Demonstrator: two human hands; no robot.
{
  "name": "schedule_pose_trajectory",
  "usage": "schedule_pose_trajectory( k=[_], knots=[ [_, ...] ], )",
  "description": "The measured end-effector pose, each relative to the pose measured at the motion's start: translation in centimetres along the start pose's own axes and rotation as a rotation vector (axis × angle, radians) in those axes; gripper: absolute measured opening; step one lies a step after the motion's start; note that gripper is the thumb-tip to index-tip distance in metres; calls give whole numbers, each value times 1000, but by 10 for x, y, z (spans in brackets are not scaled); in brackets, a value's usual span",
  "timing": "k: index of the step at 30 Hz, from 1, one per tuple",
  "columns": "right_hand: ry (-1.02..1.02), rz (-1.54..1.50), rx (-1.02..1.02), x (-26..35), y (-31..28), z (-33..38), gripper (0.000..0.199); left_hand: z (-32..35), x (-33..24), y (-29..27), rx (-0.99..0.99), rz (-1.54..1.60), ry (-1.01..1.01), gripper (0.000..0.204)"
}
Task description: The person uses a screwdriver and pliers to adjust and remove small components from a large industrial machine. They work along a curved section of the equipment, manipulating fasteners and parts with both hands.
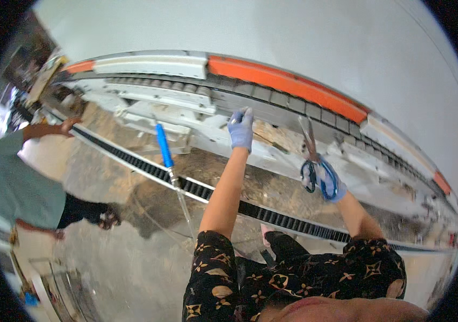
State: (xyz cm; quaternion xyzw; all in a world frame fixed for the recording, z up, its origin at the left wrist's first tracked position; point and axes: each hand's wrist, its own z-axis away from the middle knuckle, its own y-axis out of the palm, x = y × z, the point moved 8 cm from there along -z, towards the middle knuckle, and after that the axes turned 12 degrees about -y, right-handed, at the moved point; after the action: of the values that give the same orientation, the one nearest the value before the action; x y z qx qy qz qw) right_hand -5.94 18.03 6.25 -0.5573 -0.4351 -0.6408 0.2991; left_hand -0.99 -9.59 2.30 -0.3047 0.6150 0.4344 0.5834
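Both my hands wear pale bluish work gloves. My left hand is raised in front of the long white machine frame, its fingers curled together; whatever may be in them is too small to make out. To its right, my right hand grips a pair of scissors by the dark blue loop handles. The metal blades point up and away from me, toward the grey segmented track of the machine. Behind the blades, the low part of the frame is blurred.
A narrow black roller rail with pale edges crosses below my forearms. A blue cylindrical tool with a clear hose hangs over it at left. Orange covers line the machine's far side. At far left a co-worker rests a hand on the rail's end.
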Motion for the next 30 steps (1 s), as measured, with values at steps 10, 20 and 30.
schedule_pose_trajectory(
  k=[10, 20, 30],
  knots=[
    [32, -2, 286, 8, 53, 23, 49, 222, -111, -168, -120, 605, -171, 39],
    [44, -75, 755, -39, 204, 62, 36, 380, -118, -278, -540, 482, -125, 35],
    [-132, 360, 455, -60, 188, 64, 26, 414, -68, -346, -486, 870, -311, 42]
  ],
)
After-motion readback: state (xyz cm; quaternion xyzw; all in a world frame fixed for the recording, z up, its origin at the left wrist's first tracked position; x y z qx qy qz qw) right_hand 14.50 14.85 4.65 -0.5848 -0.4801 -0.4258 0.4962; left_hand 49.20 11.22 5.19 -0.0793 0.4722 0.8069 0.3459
